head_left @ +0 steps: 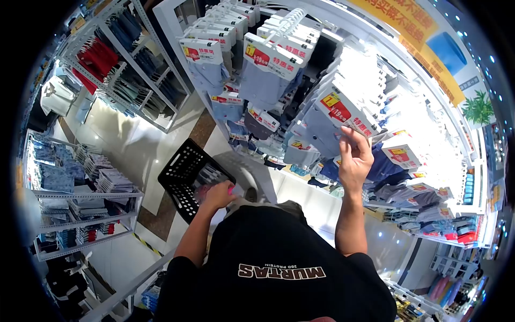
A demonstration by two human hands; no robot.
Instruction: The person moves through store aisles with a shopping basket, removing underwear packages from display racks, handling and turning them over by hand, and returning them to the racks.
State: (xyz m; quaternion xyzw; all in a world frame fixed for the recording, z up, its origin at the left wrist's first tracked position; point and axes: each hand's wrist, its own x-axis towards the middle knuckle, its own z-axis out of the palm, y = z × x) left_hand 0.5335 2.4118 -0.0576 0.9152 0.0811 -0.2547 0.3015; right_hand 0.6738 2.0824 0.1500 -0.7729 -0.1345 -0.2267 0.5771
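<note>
My left hand is closed at the near side of a black perforated shopping basket, around what looks like its pink handle. Some clear packaging shows inside the basket, partly hidden by my hand. My right hand is raised at the rack, fingers bent and somewhat apart. Its fingertips are at the lower edge of a hanging pack of blue-grey folded clothing, whose white card header carries a red and yellow price label. Whether they touch the card I cannot tell.
Rows of similar packs hang from white hooks in front of me. At left stand a low shelf of folded packs and a clothes rack. A white rail runs behind my left side. Tiled floor lies between the fixtures.
</note>
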